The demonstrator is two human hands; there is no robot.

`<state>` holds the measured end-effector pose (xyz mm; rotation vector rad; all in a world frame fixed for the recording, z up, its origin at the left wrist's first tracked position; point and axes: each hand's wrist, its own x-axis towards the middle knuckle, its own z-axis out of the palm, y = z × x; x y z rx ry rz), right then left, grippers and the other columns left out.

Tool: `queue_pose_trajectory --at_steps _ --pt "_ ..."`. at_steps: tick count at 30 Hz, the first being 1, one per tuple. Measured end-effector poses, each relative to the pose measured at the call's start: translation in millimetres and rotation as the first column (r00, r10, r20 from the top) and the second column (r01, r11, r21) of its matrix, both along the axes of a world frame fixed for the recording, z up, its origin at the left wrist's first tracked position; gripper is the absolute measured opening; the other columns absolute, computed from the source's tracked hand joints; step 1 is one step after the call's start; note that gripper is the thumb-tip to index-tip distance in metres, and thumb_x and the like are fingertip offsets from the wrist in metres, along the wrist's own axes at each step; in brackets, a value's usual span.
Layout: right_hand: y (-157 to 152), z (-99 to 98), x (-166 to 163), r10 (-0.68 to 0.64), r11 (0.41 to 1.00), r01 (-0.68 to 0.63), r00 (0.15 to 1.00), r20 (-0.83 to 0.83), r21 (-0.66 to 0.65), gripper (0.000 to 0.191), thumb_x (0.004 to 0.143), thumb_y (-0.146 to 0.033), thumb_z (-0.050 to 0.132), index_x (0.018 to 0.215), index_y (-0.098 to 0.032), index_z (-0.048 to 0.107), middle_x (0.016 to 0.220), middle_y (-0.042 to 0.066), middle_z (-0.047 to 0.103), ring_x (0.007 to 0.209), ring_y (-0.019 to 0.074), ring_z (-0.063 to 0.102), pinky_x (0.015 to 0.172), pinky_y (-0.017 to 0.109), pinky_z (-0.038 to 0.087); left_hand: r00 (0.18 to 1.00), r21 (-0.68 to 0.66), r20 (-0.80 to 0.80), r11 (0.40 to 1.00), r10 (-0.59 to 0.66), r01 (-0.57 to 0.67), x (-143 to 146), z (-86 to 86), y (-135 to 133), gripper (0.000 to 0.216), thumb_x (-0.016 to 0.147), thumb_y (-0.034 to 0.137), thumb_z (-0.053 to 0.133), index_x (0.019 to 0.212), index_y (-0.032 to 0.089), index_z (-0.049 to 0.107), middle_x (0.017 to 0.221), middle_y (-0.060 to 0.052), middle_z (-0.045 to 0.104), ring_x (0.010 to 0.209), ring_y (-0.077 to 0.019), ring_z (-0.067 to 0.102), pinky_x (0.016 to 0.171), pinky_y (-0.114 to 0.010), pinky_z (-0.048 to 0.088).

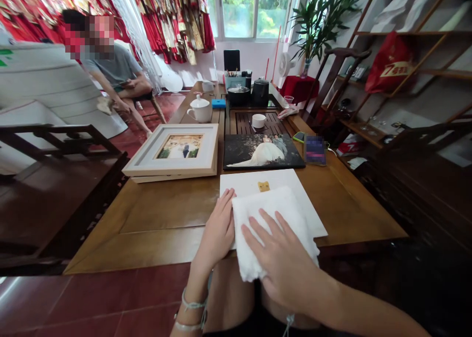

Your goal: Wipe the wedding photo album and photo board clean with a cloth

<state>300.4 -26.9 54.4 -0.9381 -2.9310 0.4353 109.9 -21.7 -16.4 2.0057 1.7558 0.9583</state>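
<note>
Right hand (pixel 285 253) spreads flat on the white cloth (pixel 295 216), which spills over the white board (pixel 239 183) at six o'clock; left hand (pixel 218 226) lies along its nine o'clock side. Beyond, on the tabletop (pixel 158 209), framed pictures (pixel 171 148) stack at ten, a dark photo panel (pixel 263 153) at twelve, a phone (pixel 315 150) at one!

A brown wooden table (pixel 158 214) carries — near its front edge — a white panel (pixel 241 182); beyond lie a wedding-photo panel (pixel 263 151), stacked picture frames (pixel 173 150), a smartphone (pixel 315 151) and a lidded white cup (pixel 201 109).
</note>
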Motion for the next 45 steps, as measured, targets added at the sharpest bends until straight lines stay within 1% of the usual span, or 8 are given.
queue_pose_trajectory --at_steps 5,11,16,20,24,31,37,45 --pt "42 4.9 19 -0.050 0.999 0.047 0.993 -0.106 -0.027 0.073 0.065 -0.016 0.051 0.138 -0.019 0.052 0.141 0.008 0.054 0.142 0.0350 0.027 0.117 0.060 0.012 1.000 0.043 -0.023 0.999 0.000 0.001 -1 -4.4 1 0.049 0.097 0.013 0.031 0.145 0.019 0.039 0.154 -0.012 0.038 0.147 -0.0224 0.027 0.120 -0.051 0.028" --pt "100 5.5 -6 -0.098 0.994 0.088 0.983 -0.157 -0.066 0.061 0.071 -0.014 0.049 0.131 -0.018 0.057 0.139 0.010 0.056 0.138 0.0344 0.035 0.113 0.056 0.024 1.000 0.042 -0.031 0.999 0.002 -0.001 -1 -4.8 0 0.050 0.097 0.013 0.029 0.145 0.016 0.039 0.155 -0.013 0.037 0.147 -0.0235 0.026 0.120 -0.051 0.027" --pt "125 25.4 -46 -0.013 0.998 0.004 0.992 -0.129 -0.067 0.031 0.074 -0.015 0.048 0.098 -0.014 0.068 0.104 0.013 0.072 0.104 0.0293 0.062 0.090 0.036 0.045 1.000 0.047 -0.023 0.999 0.006 -0.005 0 0.2 1 0.052 0.094 0.010 0.031 0.144 0.016 0.041 0.153 -0.013 0.039 0.146 -0.0248 0.030 0.119 -0.049 0.029" --pt "127 32.2 -68 0.050 0.995 -0.060 0.992 -0.113 -0.085 0.024 0.076 -0.019 0.050 0.091 -0.016 0.068 0.095 0.009 0.073 0.084 0.0233 0.066 0.072 0.027 0.046 1.000 0.064 -0.008 0.998 0.001 0.000 2 5.3 1 0.051 0.094 0.010 0.033 0.143 0.019 0.042 0.151 -0.012 0.041 0.146 -0.0250 0.030 0.119 -0.048 0.030" --pt "121 28.6 -60 0.022 0.998 -0.027 0.996 -0.083 -0.053 0.031 0.074 -0.015 0.050 0.099 -0.016 0.069 0.104 0.011 0.072 0.101 0.0275 0.064 0.084 0.031 0.046 1.000 0.047 0.004 0.999 -0.004 0.004 2 6.1 0 0.052 0.095 0.011 0.032 0.145 0.020 0.039 0.149 -0.013 0.044 0.143 -0.0247 0.035 0.118 -0.047 0.033" --pt "126 4.2 8 -0.233 0.971 0.235 0.972 -0.037 0.054 0.062 0.073 -0.010 0.048 0.134 -0.015 0.055 0.139 0.012 0.056 0.136 0.0363 0.037 0.108 0.055 0.032 0.999 0.045 -0.037 0.999 0.003 -0.002 -2 -7.8 1 0.049 0.096 0.012 0.029 0.144 0.013 0.041 0.154 -0.014 0.037 0.147 -0.0241 0.027 0.120 -0.051 0.027" --pt "82 -17.5 19 -0.311 0.941 0.304 0.950 0.032 0.147 0.079 0.072 -0.009 0.044 0.150 -0.013 0.032 0.158 0.009 0.029 0.144 0.0404 0.017 0.108 0.070 0.023 1.000 0.054 -0.020 0.998 0.011 -0.010 -1 -7.3 2 0.048 0.097 0.013 0.029 0.144 0.015 0.042 0.154 -0.013 0.038 0.147 -0.0233 0.028 0.120 -0.051 0.027" --pt "-7 -18.2 15 0.024 0.994 -0.021 0.999 -0.025 0.111 0.094 0.060 -0.010 0.049 0.151 -0.014 0.030 0.160 0.011 0.023 0.146 0.0432 0.002 0.109 0.075 0.002 1.000 -0.002 -0.010 1.000 -0.004 0.004 0 0.1 1 0.048 0.097 0.015 0.031 0.144 0.014 0.041 0.155 -0.014 0.037 0.148 -0.0224 0.025 0.120 -0.050 0.027"
